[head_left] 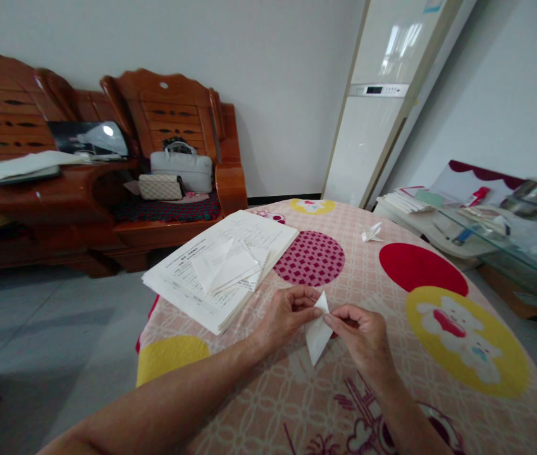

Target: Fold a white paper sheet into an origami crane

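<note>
A small piece of folded white paper (317, 341), shaped like a narrow diamond, is held between both hands over the table. My left hand (291, 309) pinches its upper left side between thumb and fingers. From the other side, my right hand (360, 328) grips the upper right edge with thumb and forefinger. The paper's lower point hangs free below the fingers. Left of my hands lies a stack of printed sheets (192, 272), with several folded paper pieces (225, 265) on top. A small folded paper figure (371, 232) sits farther back on the table.
A patterned cloth (259, 404) covers the rounded table. Behind it at left stand wooden chairs (168, 114) with a grey handbag (183, 169) and a quilted purse (160, 188). A tall air conditioner (367, 120) is at the back. A cluttered glass side table (491, 243) stands right.
</note>
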The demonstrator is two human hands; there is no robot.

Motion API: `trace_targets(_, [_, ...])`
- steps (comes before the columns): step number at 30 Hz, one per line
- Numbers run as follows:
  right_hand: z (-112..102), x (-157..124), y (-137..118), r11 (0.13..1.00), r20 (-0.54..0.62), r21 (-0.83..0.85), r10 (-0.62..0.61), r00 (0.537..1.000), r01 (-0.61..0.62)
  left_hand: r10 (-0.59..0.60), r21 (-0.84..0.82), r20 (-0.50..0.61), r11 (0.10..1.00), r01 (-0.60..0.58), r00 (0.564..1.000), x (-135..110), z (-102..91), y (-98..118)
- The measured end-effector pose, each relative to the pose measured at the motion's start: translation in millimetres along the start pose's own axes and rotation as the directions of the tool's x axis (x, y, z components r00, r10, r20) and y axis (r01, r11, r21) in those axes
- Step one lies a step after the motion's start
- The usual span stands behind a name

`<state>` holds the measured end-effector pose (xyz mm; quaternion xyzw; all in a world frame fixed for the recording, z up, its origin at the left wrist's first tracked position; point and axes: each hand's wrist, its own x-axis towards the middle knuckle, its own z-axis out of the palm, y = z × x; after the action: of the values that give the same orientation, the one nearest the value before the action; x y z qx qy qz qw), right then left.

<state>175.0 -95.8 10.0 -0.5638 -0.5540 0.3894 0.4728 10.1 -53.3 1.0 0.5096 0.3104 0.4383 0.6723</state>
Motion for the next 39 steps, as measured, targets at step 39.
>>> trace_targets(39, [4.5,-4.2,1.1,0.894,-0.049,-0.300,-0.363,0.930,0.333,0.055,0.262,-0.123,0.965,-0.021,0.991,-4.6,12.0,12.3])
